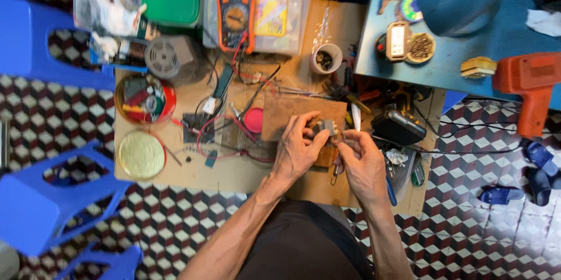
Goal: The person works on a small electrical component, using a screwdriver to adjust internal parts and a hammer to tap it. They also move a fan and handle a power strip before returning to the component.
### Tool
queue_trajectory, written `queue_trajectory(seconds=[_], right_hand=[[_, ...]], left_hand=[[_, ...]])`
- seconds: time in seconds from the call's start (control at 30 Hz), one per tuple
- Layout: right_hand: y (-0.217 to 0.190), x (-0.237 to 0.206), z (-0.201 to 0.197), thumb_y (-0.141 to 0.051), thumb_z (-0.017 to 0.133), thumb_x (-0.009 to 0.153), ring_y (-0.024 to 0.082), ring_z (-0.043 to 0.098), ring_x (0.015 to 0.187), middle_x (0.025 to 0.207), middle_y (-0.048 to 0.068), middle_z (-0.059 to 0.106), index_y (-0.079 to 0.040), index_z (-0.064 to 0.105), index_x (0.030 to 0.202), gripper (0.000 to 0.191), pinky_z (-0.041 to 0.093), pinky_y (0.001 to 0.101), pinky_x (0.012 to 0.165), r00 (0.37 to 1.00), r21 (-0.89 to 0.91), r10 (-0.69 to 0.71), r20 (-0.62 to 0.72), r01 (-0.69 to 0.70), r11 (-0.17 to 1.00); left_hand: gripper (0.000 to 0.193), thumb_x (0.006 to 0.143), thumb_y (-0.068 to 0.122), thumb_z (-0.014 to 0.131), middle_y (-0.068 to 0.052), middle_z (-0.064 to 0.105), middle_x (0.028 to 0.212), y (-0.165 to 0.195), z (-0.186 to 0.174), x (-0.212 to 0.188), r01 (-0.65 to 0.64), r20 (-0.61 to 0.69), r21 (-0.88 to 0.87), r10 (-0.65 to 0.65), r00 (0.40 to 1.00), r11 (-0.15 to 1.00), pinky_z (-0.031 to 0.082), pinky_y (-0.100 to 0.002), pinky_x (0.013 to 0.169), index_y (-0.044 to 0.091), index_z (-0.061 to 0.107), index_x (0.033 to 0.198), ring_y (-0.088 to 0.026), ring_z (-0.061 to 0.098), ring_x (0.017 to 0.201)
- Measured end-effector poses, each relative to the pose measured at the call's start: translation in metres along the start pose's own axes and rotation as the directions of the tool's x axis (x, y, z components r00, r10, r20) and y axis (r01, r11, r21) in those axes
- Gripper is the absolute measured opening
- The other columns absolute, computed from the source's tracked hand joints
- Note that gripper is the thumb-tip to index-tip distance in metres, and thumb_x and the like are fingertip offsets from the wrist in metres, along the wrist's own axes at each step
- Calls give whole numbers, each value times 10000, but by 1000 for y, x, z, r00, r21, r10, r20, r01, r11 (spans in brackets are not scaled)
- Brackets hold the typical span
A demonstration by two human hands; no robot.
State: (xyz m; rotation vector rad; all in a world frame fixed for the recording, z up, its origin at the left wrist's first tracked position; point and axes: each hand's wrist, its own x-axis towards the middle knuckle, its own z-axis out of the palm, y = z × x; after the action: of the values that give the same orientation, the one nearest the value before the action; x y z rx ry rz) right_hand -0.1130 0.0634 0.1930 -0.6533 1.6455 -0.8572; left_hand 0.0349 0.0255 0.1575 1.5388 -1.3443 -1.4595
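Gripping a small grey metal block-shaped component [327, 127] above the brown wooden board [292, 110], the left hand [297, 150] has its fingers closed around the part. The right hand [362, 163], just right of it, pinches a thin tool toward its right face. Clutter crowds the board's right edge; bare cardboard lies to its left.

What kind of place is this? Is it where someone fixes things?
Probably a small electronics repair bench. A multimeter lies among loose wires, an orange drill sits nearby, and both hands hold a small metal part.

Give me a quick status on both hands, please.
Left hand gripping small grey part. Right hand pinching beside it. Wires cluttering the board nearby.
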Motion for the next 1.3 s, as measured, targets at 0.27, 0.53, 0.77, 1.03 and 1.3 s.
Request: queue_trajectory(seconds=[0.27,0.53,0.77,1.03,1.3], right_hand=[[-3,-135,-59,-241,592,973,89,604,560,732,43,697,-46,731,1202,331,481,243,501,991,-102,-79,-108,68,992],[68,-241,-58,-196,594,958,159,641,671,796,121,684,-19,647,1292,382,514,290,634,962,-243,-195,-193,145,959],[179,-310,-18,-215,557,1041,136,669,616,908,136,745,65,580,1189,318,541,297,586,982,54,-133,-131,142,988],[221,-356,5,-235,591,1018,89,644,643,800,65,705,-44,699,1267,332,526,254,608,981,31,-82,-178,89,996],[222,-365,10,-183,607,1028,89,597,668,765,16,647,2,702,1210,276,493,262,613,964,240,-143,-223,197,951]], left_hand=[[542,760,190,825,-127,622,1118,38,34,-98,-296,174,241,259,950,924,584,-327,662,64,643,1255,-239,675,859],[429,810,212,837,-117,651,1058,-31,38,-183,-352,6,285,366,931,892,543,-343,734,26,692,1169,-201,659,834],[510,815,327,904,-123,659,1035,-120,22,-232,-266,-94,408,329,940,873,548,-379,795,16,671,1145,-231,656,869],[606,773,278,869,-127,624,1154,-167,-11,-266,-438,117,421,431,895,794,565,-327,749,110,689,1326,-196,675,865],[508,791,306,893,-98,675,1022,-179,-14,-279,-284,8,429,311,951,857,558,-351,765,51,703,1186,-181,673,815]])
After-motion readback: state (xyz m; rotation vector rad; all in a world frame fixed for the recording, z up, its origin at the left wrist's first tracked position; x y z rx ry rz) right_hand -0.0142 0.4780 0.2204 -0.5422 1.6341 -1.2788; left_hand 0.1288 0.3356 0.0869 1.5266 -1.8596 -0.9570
